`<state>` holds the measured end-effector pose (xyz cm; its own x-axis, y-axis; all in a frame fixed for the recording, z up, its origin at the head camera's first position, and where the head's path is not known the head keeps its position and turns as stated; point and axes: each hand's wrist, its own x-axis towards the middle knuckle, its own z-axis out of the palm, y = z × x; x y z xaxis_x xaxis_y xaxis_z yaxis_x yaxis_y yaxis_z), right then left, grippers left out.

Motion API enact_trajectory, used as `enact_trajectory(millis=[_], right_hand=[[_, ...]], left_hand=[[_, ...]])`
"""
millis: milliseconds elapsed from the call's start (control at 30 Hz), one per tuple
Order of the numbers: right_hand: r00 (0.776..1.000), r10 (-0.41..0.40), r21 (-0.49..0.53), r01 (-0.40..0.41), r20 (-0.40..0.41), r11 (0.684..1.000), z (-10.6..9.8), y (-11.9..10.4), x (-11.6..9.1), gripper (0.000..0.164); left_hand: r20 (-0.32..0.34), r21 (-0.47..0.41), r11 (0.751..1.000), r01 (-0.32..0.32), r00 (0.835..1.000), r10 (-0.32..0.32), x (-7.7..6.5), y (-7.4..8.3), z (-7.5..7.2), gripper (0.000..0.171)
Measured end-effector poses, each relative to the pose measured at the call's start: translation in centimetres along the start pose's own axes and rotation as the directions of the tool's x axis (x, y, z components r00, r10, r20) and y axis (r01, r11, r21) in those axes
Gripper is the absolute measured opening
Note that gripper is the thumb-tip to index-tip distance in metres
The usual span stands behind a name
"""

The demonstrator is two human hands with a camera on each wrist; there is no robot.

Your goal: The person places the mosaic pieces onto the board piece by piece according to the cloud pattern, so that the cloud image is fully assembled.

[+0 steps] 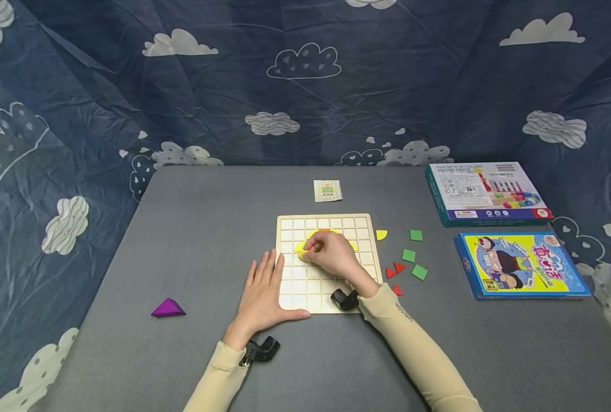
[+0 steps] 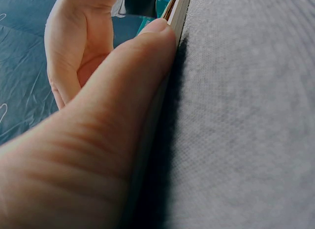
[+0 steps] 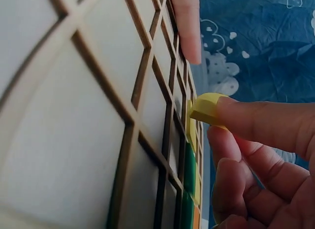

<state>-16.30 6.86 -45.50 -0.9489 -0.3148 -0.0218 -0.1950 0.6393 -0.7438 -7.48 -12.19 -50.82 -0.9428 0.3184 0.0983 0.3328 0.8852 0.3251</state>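
Observation:
A wooden grid board (image 1: 297,289) lies on the table, partly covered by my hands. My left hand (image 1: 261,294) rests at its near left corner, fingers straight along the left side and thumb against the near edge. Over the grid, my right hand (image 1: 333,254) pinches a yellow quarter-circle piece (image 3: 206,108) between thumb and fingers. That piece is tilted, close to the board's surface. Yellow, green and orange pieces sit in the far cells, with a green piece (image 3: 189,170) showing in the right wrist view. Some of them are hidden behind the right hand.
Right of the board lie a loose yellow quarter circle (image 1: 381,234), three green squares (image 1: 408,255) and three red triangles (image 1: 399,267). A pattern card (image 1: 328,190) lies beyond the board. Two boxes, one white-topped (image 1: 491,191), one blue-yellow (image 1: 522,263), lie right; a purple pyramid (image 1: 169,308) left.

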Motion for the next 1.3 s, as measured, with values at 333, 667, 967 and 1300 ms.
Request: enact_trajectory(millis=[333,667,967,1300], right_hand=[[1.0,0.012,-0.061,-0.011,0.016,0.998,0.9,-0.5,0.4,0.008],[1.0,-0.014,-0.138,0.014,-0.002,0.99,1.1,-0.3,0.3,0.007],[1.0,0.005,-0.149,-0.007,-0.012,0.989,1.4,-0.4,0.2,0.017],[1.0,0.006,-0.157,-0.007,-0.005,0.988,1.2,-0.1,0.1,0.015]], left_hand=[[0.013,0.014,1.0,0.008,1.0,-0.008,0.0,0.1,0.0,0.13],[0.013,0.02,1.0,0.011,1.0,-0.011,0.1,-0.1,0.1,0.13],[0.013,0.007,1.0,0.012,1.0,-0.012,0.0,-0.1,0.2,0.13],[0.008,-0.008,1.0,0.009,1.0,-0.009,0.1,-0.1,0.1,0.13]])
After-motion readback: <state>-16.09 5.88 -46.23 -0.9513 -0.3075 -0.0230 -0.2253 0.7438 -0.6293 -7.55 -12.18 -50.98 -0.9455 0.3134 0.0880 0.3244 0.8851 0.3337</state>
